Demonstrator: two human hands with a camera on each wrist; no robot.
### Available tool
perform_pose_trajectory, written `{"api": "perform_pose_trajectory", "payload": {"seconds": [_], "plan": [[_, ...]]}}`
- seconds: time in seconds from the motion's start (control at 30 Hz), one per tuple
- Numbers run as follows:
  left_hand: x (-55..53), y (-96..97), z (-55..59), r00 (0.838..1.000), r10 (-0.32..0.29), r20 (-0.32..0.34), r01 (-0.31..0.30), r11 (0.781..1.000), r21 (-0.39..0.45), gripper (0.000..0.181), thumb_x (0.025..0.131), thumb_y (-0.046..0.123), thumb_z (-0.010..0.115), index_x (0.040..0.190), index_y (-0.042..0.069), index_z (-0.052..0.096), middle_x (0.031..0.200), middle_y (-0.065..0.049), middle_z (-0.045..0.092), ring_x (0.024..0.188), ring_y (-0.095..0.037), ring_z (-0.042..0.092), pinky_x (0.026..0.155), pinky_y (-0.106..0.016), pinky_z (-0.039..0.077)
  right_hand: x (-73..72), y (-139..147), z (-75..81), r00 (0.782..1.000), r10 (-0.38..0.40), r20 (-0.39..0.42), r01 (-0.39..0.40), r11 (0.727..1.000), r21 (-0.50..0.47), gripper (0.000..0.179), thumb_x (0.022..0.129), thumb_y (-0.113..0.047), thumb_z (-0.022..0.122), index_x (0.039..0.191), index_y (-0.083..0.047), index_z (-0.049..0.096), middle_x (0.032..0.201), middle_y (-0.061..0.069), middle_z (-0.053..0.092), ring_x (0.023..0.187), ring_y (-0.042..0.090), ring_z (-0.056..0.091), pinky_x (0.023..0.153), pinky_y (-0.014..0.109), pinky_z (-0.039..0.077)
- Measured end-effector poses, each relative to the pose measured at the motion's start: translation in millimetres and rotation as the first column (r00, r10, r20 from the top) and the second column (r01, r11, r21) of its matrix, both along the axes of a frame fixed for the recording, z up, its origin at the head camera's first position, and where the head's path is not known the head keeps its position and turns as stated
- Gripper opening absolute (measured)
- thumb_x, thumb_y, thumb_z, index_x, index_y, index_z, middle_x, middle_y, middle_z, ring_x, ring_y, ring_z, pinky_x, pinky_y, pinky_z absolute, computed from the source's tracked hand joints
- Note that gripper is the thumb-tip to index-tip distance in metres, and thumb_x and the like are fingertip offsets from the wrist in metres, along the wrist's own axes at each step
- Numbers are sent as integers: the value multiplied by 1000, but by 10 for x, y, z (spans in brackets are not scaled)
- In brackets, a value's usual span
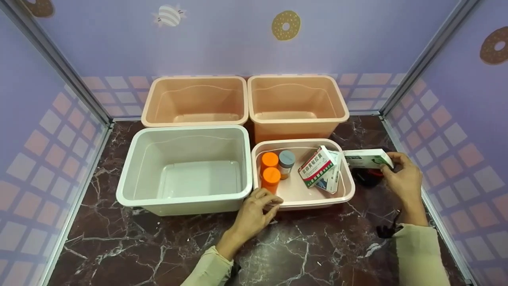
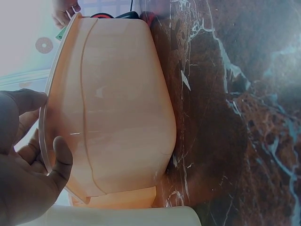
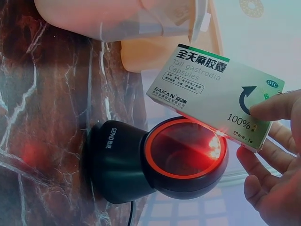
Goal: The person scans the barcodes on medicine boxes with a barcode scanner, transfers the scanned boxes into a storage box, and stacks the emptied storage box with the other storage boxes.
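Observation:
My right hand [image 1: 405,178] pinches one end of a white and green capsule box [image 3: 202,89] between thumb and fingers. The box is held above a black barcode scanner [image 3: 117,160], whose red light falls on its lower edge. Near the left front corner of a small pale pink bin [image 1: 313,204], my left hand [image 1: 252,212] holds the rim, thumb on the outer side. Inside that bin stand two orange-capped bottles [image 1: 270,174] and a grey-capped bottle [image 1: 286,159]. Medicine boxes [image 1: 317,167] lean at the bin's right side.
A larger white bin [image 1: 184,200] stands left of the pink one. Behind are two peach bins [image 1: 194,124], side by side against the back wall. Patterned panels [image 1: 456,131] enclose the dark marbled table [image 1: 158,254] on three sides. The scanner's cable [image 3: 131,214] trails from its base.

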State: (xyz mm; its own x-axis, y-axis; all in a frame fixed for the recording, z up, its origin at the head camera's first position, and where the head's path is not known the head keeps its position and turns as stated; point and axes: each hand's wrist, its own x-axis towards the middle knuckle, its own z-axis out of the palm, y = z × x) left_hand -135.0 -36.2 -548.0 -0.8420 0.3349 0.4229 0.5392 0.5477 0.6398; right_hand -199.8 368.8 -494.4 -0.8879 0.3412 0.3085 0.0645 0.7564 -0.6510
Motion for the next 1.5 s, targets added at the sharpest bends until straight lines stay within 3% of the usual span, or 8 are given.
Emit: {"api": "perform_pose_trajectory", "payload": {"seconds": [0.13,0.37,0.6,0.9,1.27,1.5], "plan": [[4,2,2,1000,-1,-13,1,1000,2,13,90,19,74,102,19,76,93,5,66,98,-14,60,87,-27,52,24,22,35,1000,-3,29,4,1000,-18,31,86,-16,72,117,-12,68,107,14,72,59,-12,53,48,11,43],[9,8,-10,1000,6,-5,-6,1000,-9,13,90,20,73,103,19,75,94,5,65,99,-15,60,89,-28,51,27,40,61,999,-22,33,23,999,-34,33,84,-15,74,117,-11,70,106,8,71,82,-12,50,80,17,37],[15,7,-17,1000,6,-7,-6,1000,-1,13,90,20,74,102,19,76,94,4,65,99,-15,60,89,-28,51,38,45,84,999,-22,36,24,999,-49,33,84,-13,72,117,-11,69,94,-16,62,89,-7,51,85,19,37],[17,9,-4,1000,6,25,-6,1000,-8,14,90,20,74,103,19,76,96,5,67,100,-14,60,90,-28,52,50,54,131,998,-37,55,39,998,-43,34,86,-18,70,120,-13,68,110,8,69,85,-9,50,83,20,37],[2,7,-11,1000,5,-17,-5,1000,-4,13,89,19,74,102,19,76,94,4,66,100,-15,60,90,-29,51,-12,48,196,998,-54,19,55,995,-81,35,85,-16,70,119,-11,67,99,-10,63,84,-9,50,75,15,35],[-3,3,-18,999,1,-32,-1,1000,-6,13,89,19,74,102,18,76,94,4,66,98,-15,60,88,-28,51,-37,19,239,999,-52,-12,50,995,-90,34,84,-16,71,117,-9,67,96,-13,63,81,-6,51,69,15,37]]}}
